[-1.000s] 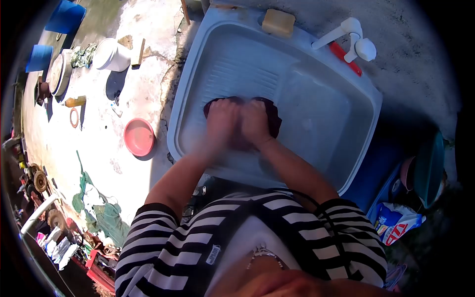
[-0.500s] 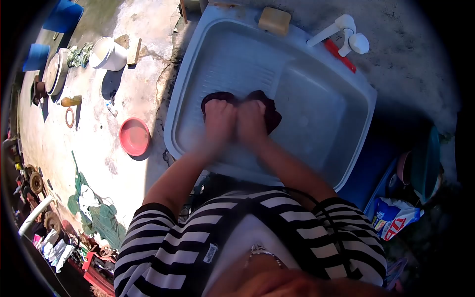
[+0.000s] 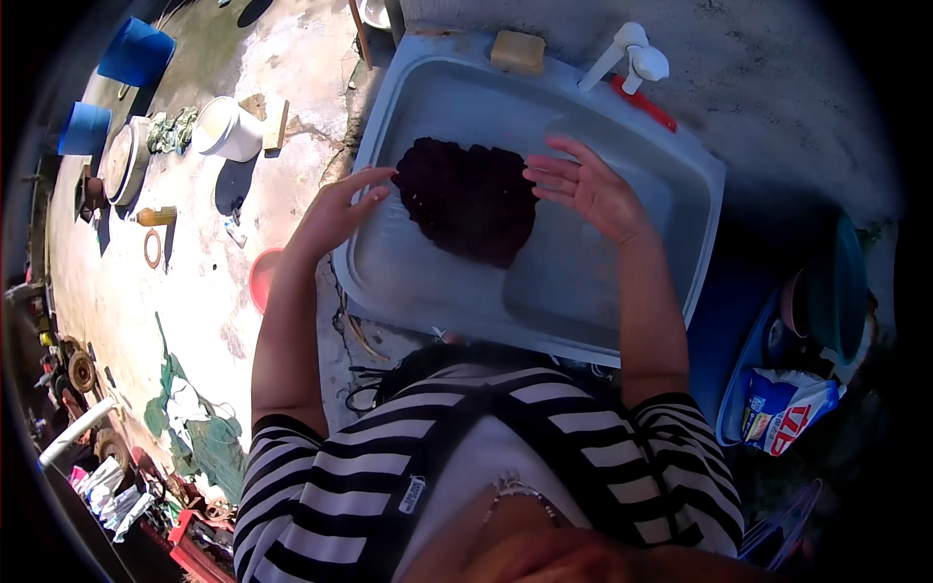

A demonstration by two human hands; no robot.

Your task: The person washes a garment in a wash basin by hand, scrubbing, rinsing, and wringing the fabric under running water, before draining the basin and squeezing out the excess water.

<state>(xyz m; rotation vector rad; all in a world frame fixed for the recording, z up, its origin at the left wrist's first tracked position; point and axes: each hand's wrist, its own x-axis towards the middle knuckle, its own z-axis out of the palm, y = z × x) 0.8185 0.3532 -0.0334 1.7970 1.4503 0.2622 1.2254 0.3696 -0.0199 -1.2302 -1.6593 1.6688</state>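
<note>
A dark maroon cloth (image 3: 465, 199) lies spread out over the ribbed side of a pale washing sink (image 3: 428, 291). At the cloth's left edge is my left hand (image 3: 340, 209), fingers apart, with the fingertips at or very near the fabric. My right hand (image 3: 593, 189) hovers by the cloth's right edge, fingers spread and holding nothing; whether its fingertips touch the fabric I cannot tell. A bar of soap (image 3: 517, 52) rests on the sink's back rim. A white tap (image 3: 622, 58) stands at the back right, beside a red object (image 3: 643, 104).
On the ground to the left are a red basin (image 3: 262, 279), partly behind my left arm, a white bucket (image 3: 228, 129) and blue containers (image 3: 136, 51). Right of the sink, a blue and white printed bag (image 3: 785, 410) sits near a blue tub (image 3: 731, 413) and a green basin (image 3: 838, 291).
Both hands have let go of the bunched cloth and moved apart to either side. The cloth now lies opened out on the sink, where before it was gathered under my fists.
</note>
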